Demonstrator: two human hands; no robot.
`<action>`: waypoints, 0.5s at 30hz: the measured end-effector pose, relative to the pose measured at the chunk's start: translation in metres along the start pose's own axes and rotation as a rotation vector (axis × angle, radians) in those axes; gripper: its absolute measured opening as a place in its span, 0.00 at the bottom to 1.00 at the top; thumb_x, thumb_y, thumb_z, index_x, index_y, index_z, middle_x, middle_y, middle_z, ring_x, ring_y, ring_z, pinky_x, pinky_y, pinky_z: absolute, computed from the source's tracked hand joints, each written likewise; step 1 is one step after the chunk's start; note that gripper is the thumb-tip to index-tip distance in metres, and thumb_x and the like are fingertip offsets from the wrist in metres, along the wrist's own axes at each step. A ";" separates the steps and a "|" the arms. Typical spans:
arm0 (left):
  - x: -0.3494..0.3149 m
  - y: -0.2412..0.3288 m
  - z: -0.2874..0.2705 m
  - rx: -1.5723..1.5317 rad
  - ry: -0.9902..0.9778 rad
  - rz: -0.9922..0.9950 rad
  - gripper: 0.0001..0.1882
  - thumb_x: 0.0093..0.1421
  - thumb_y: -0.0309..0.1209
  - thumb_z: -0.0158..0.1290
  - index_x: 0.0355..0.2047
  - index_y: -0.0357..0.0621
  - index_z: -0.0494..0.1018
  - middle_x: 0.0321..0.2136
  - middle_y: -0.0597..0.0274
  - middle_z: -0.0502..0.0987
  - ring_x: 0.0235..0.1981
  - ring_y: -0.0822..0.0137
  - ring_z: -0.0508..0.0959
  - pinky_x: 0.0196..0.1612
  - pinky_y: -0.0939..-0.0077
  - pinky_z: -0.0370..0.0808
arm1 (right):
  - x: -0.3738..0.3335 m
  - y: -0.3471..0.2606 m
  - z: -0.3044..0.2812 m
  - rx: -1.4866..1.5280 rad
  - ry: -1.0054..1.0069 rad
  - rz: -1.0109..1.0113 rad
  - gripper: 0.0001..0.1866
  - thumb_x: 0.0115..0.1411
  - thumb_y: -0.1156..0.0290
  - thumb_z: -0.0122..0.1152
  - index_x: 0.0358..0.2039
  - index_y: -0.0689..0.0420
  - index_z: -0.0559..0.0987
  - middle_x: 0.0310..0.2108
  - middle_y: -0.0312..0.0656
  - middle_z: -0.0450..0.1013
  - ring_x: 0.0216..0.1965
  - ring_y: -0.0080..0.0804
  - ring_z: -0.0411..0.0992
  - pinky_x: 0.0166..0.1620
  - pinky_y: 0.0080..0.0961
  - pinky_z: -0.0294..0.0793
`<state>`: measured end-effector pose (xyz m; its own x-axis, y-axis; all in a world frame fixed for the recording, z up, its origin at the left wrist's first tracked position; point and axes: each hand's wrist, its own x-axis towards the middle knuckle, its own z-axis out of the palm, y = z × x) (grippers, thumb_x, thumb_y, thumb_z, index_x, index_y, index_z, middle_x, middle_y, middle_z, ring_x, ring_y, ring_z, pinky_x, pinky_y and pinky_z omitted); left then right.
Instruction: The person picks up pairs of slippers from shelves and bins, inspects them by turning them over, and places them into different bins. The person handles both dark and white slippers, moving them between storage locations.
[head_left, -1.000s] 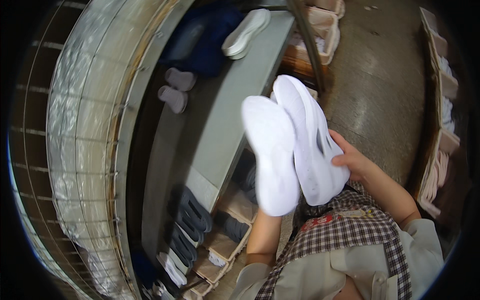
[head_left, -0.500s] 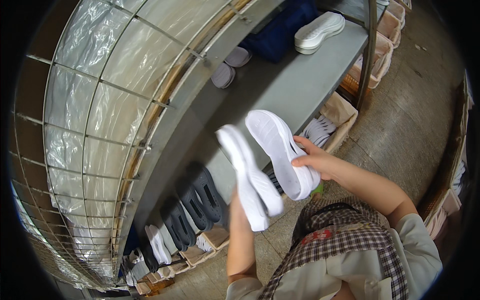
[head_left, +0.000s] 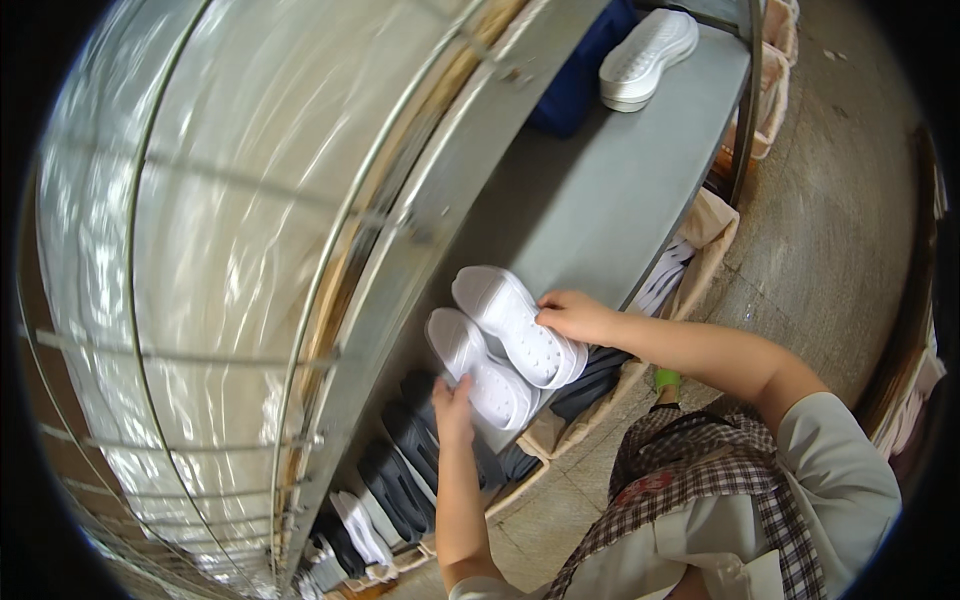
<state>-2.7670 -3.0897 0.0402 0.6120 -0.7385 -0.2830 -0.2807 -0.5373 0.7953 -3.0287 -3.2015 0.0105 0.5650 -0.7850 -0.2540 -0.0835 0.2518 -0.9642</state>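
Two pairs of stacked white shoe soles lie side by side at the grey shelf, with small holes showing in their upper faces. My left hand [head_left: 453, 408] is at the outer edge of the left white soles [head_left: 485, 375], its thumb over the rim and its other fingers partly hidden. My right hand [head_left: 578, 318] grips the near side of the right white soles [head_left: 520, 325], fingertips on the upper rim. Just left of my left hand, dark grey soles [head_left: 410, 435] stand in a row along the shelf.
Farther along the grey shelf [head_left: 600, 210] sits another white sole pair [head_left: 648, 58] beside a dark blue container [head_left: 570, 105]. Wire mesh [head_left: 285, 380] with plastic-wrapped material rises at the left. Cloth-lined baskets [head_left: 715, 235] holding soles stand below the shelf edge.
Both hands have brought the white soles down and inward to the shelf, upper faces now showing holes. My view has shifted closer to the mesh.
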 end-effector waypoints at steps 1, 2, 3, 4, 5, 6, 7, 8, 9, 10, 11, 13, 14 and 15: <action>0.004 0.012 -0.001 0.054 0.035 0.079 0.38 0.55 0.31 0.56 0.61 0.30 0.51 0.56 0.47 0.61 0.53 0.55 0.67 0.55 0.69 0.64 | -0.005 -0.001 0.000 -0.208 0.176 -0.142 0.23 0.51 0.61 0.57 0.42 0.66 0.74 0.41 0.57 0.71 0.45 0.51 0.69 0.46 0.37 0.69; 0.006 0.024 0.002 0.075 0.106 0.277 0.39 0.55 0.30 0.55 0.62 0.34 0.48 0.60 0.47 0.53 0.54 0.57 0.65 0.56 0.68 0.62 | -0.016 -0.001 0.002 -0.283 0.349 -0.261 0.20 0.53 0.62 0.57 0.41 0.62 0.74 0.40 0.54 0.71 0.44 0.51 0.68 0.46 0.38 0.67; 0.014 0.040 0.007 -0.019 0.052 0.383 0.39 0.56 0.30 0.54 0.63 0.37 0.46 0.61 0.48 0.51 0.54 0.57 0.65 0.56 0.66 0.62 | -0.025 -0.002 0.000 -0.243 0.433 -0.439 0.17 0.53 0.64 0.57 0.40 0.61 0.74 0.39 0.53 0.70 0.43 0.50 0.68 0.46 0.37 0.67; 0.025 0.060 0.014 -0.088 0.016 0.463 0.40 0.57 0.30 0.53 0.64 0.40 0.44 0.61 0.49 0.50 0.55 0.58 0.65 0.56 0.65 0.62 | -0.035 -0.003 -0.002 -0.217 0.505 -0.579 0.14 0.54 0.66 0.57 0.38 0.59 0.74 0.39 0.51 0.70 0.43 0.48 0.68 0.46 0.36 0.67; 0.039 0.082 0.025 -0.152 -0.051 0.444 0.40 0.57 0.30 0.53 0.64 0.41 0.42 0.61 0.49 0.50 0.55 0.57 0.64 0.56 0.64 0.63 | -0.049 -0.003 -0.005 -0.162 0.468 -0.653 0.12 0.54 0.68 0.57 0.37 0.58 0.73 0.39 0.49 0.70 0.42 0.47 0.68 0.45 0.36 0.67; 0.057 0.104 0.038 -0.215 -0.121 0.422 0.40 0.58 0.30 0.52 0.65 0.42 0.41 0.61 0.49 0.50 0.55 0.56 0.64 0.55 0.63 0.64 | -0.063 0.000 -0.010 -0.110 0.433 -0.728 0.10 0.54 0.70 0.57 0.37 0.58 0.73 0.39 0.48 0.69 0.42 0.46 0.68 0.45 0.35 0.68; 0.077 0.124 0.050 -0.276 -0.215 0.455 0.40 0.58 0.30 0.52 0.65 0.43 0.40 0.61 0.49 0.51 0.55 0.55 0.64 0.54 0.62 0.65 | -0.079 0.004 -0.013 -0.110 0.387 -0.728 0.09 0.54 0.70 0.57 0.35 0.57 0.73 0.38 0.45 0.70 0.40 0.44 0.68 0.42 0.34 0.69; 0.099 0.142 0.066 -0.314 -0.226 0.298 0.39 0.59 0.30 0.51 0.65 0.43 0.41 0.61 0.50 0.51 0.55 0.54 0.64 0.53 0.62 0.67 | -0.095 0.010 -0.019 -0.075 0.310 -0.657 0.07 0.54 0.70 0.56 0.34 0.56 0.74 0.35 0.44 0.71 0.38 0.43 0.69 0.40 0.33 0.69; 0.126 0.158 0.086 -0.348 -0.261 0.195 0.38 0.59 0.31 0.51 0.64 0.43 0.42 0.61 0.50 0.51 0.54 0.53 0.65 0.51 0.63 0.68 | -0.109 0.018 -0.026 -0.066 0.286 -0.667 0.06 0.54 0.70 0.56 0.33 0.56 0.74 0.33 0.44 0.71 0.36 0.43 0.70 0.39 0.33 0.69; 0.154 0.169 0.107 -0.389 -0.303 0.104 0.37 0.60 0.31 0.51 0.64 0.42 0.43 0.61 0.51 0.51 0.54 0.52 0.65 0.50 0.64 0.69 | -0.124 0.028 -0.033 -0.136 0.281 -0.628 0.06 0.54 0.70 0.56 0.32 0.55 0.75 0.32 0.44 0.71 0.36 0.43 0.70 0.39 0.34 0.69; 0.183 0.176 0.126 -0.453 -0.305 0.008 0.36 0.60 0.32 0.51 0.64 0.42 0.45 0.60 0.51 0.52 0.52 0.50 0.66 0.48 0.65 0.71 | -0.139 0.037 -0.039 -0.199 0.337 -0.579 0.06 0.53 0.70 0.57 0.32 0.55 0.75 0.32 0.43 0.71 0.36 0.43 0.70 0.40 0.35 0.69; 0.242 0.173 0.154 -0.501 -0.228 -0.129 0.34 0.61 0.37 0.50 0.62 0.41 0.49 0.57 0.51 0.59 0.50 0.50 0.68 0.43 0.66 0.74 | -0.167 0.062 -0.050 -0.279 0.341 -0.350 0.07 0.52 0.69 0.57 0.32 0.55 0.76 0.32 0.42 0.72 0.37 0.43 0.70 0.41 0.36 0.70; 0.271 0.165 0.161 -0.437 -0.296 0.004 0.31 0.62 0.38 0.49 0.60 0.40 0.52 0.54 0.50 0.62 0.48 0.52 0.69 0.42 0.66 0.74 | -0.182 0.075 -0.052 -0.293 0.406 -0.280 0.07 0.52 0.70 0.57 0.32 0.55 0.76 0.32 0.43 0.72 0.37 0.43 0.70 0.41 0.36 0.70; 0.300 0.157 0.163 -0.396 -0.363 0.131 0.29 0.62 0.39 0.48 0.59 0.40 0.55 0.51 0.50 0.65 0.46 0.53 0.70 0.40 0.67 0.74 | -0.196 0.087 -0.053 -0.320 0.456 -0.201 0.07 0.52 0.70 0.57 0.32 0.56 0.76 0.32 0.43 0.72 0.37 0.43 0.70 0.40 0.36 0.70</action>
<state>-2.7480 -3.4616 -0.0074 0.2769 -0.9194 -0.2794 0.0057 -0.2892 0.9573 -3.1903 -3.0562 -0.0277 0.1912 -0.9815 -0.0027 -0.2944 -0.0547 -0.9541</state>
